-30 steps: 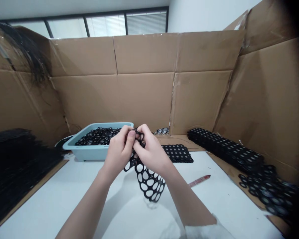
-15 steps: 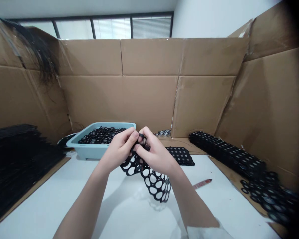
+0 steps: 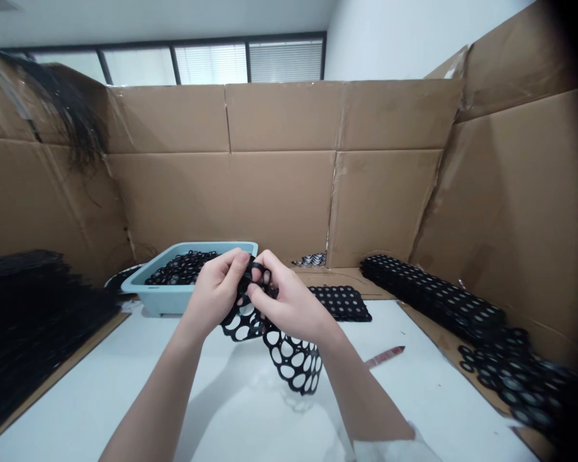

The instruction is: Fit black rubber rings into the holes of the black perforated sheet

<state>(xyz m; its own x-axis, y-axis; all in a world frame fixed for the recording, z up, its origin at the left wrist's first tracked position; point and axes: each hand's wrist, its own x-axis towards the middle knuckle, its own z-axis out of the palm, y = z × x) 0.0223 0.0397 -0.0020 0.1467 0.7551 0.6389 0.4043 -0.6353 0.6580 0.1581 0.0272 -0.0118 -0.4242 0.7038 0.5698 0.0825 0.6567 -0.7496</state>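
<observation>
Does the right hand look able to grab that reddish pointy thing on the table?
Probably yes: the reddish pointy thing lies on the white table just past the right forearm, with its tip uncovered. But the right hand is busy holding the black holey sheet.

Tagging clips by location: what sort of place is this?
Probably a small handwork station, walled with cardboard panels. Signs: a blue bin of black rings, a long stack of black perforated sheets, and a white worktop.
</observation>
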